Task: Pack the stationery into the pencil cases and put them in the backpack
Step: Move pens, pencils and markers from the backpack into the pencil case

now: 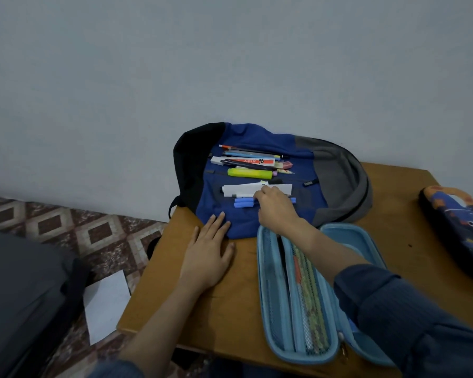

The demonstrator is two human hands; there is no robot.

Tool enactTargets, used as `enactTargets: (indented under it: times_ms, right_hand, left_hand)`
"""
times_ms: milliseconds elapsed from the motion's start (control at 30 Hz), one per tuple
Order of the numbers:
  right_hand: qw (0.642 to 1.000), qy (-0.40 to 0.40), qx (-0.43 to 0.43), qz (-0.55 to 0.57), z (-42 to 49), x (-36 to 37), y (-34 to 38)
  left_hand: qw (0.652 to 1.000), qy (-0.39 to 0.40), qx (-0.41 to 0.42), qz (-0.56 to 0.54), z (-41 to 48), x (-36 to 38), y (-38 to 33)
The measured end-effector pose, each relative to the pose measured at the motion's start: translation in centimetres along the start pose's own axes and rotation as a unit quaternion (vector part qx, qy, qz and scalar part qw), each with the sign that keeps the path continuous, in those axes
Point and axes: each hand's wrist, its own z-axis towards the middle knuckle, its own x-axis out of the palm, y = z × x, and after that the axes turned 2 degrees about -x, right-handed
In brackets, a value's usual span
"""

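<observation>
A blue, grey and black backpack (336,170) lies flat on the wooden table (224,309) against the wall. Stationery lies on top of it: pens and pencils (250,153), a white and red box (243,161), a yellow-green highlighter (249,173), a white marker (238,190) and blue-capped pens (243,203). My right hand (276,210) reaches over these lower items, its fingers curled down onto the blue pens and white marker. My left hand (208,255) rests flat on the table, fingertips touching the backpack's edge. An open light-blue pencil case (292,296) with pencils behind mesh lies in front.
A shut dark-blue pencil case (453,230) with an orange cartoon print lies at the table's right edge. On the patterned floor to the left lie a white sheet of paper (104,304) and a dark grey object (19,296). The table's left edge drops off near my left forearm.
</observation>
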Motion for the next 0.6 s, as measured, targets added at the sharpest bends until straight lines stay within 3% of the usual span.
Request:
enactTargets:
  times_ms: [433, 600]
  right_hand:
    - [0.996, 0.013, -0.024, -0.083, 1.1, -0.2, 0.5]
    - [0.997, -0.048, -0.019, -0.051, 0.8, 0.1, -0.6]
  left_hand:
    - [1.0, -0.003, 0.004, -0.008, -0.1, 0.0, 0.1]
    - [1.0, -0.002, 0.003, 0.006, 0.0, 0.1, 0.1]
